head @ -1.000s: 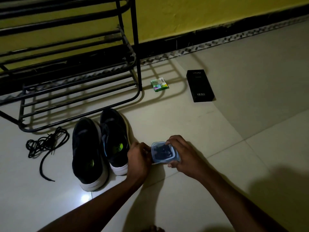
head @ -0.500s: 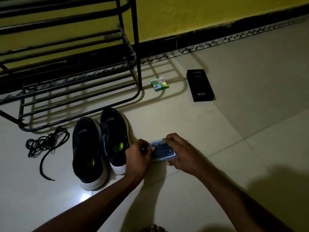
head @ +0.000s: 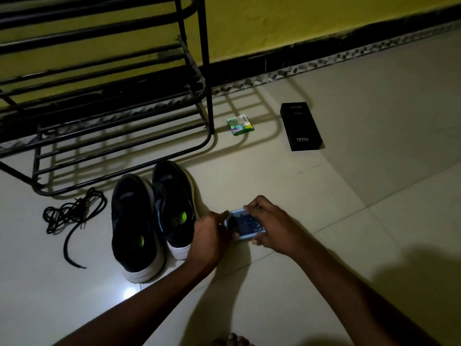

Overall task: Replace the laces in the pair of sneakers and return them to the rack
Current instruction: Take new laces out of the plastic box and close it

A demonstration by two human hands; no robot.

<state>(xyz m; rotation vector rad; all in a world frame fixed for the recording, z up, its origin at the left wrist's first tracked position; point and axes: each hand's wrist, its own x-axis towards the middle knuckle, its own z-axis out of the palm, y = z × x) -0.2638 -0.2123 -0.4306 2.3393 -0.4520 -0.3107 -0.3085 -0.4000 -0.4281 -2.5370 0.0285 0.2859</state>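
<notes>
Head view: we record both hands on one small clear-blue lidded container (head: 240, 222), which sits low on or just over the floor (head: 349, 196). We cannot tell whether it touches. The left hand (head: 209, 236) grips its left end with curled fingers. The right hand (head: 272, 226) lies over the lid from the far side, thumb at the near edge, so it also holds the box. The dark contents seen through the lid we judge to be the fresh laces, though this is not confirmed.

The container lies between the two hands with its long axis running left to right across the person. The sneakers (head: 154, 216) stand side by side just to the left of it — toes towards the rack (head: 124, 136), heels towards the person, no laces visible in them. The left hand is the nearer to the pair and sits beside the heel of the right-hand shoe.

A loose black lace (head: 72, 216) lies in a heap on the floor by the rack's front rail, left of the pair. A small green box (head: 240, 125) and a black carton (head: 300, 126) lie well apart, towards the wall.

Assessment: the step in hand appears to be opening the lid — relacing is not yet begun.
</notes>
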